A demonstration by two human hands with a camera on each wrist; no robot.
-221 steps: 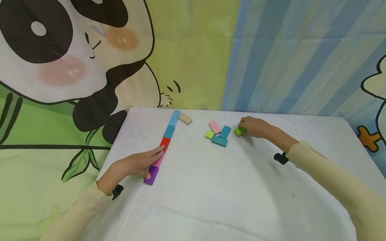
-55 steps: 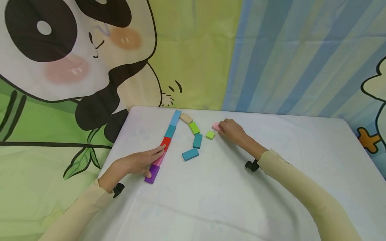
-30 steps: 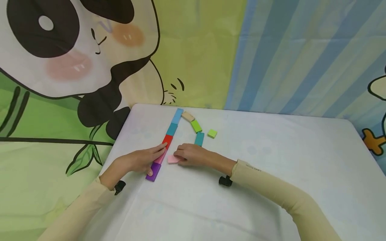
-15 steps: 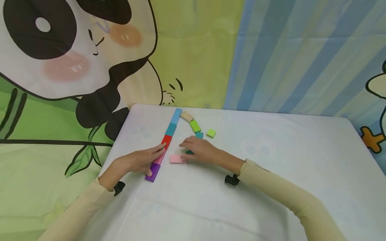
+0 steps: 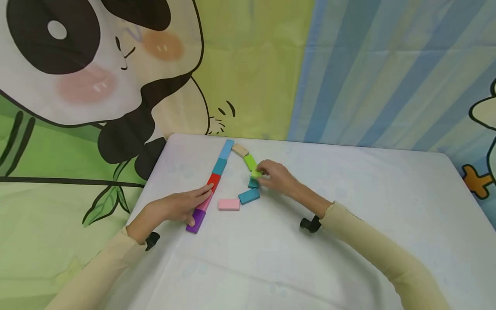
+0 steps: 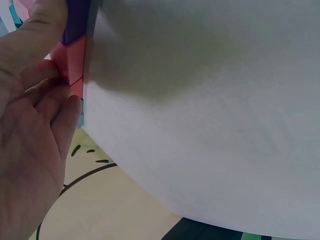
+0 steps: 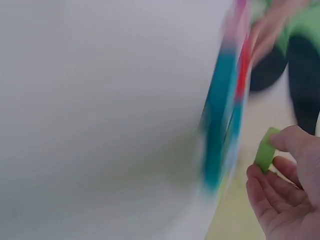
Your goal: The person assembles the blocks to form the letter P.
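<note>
My left hand lies along a straight row of blocks, fingers on the red block and pink block, thumb on the purple block. A teal block and a light blue block extend the row to the back. My right hand pinches a small light-green block between thumb and fingers, over the teal block of a curved line. That curve also has a beige block, a longer green block, a blue-teal block and a light pink block.
A white-covered table holds the blocks. Behind its back edge hangs a curtain printed with a panda and stripes. A dark wrist camera sits below my right wrist, another at the left.
Green, teal, blue-teal and light pink blocks have moved left from the loose cluster into a curve. My right hand has released the pink block and picked up the small green one. Left hand stays.
</note>
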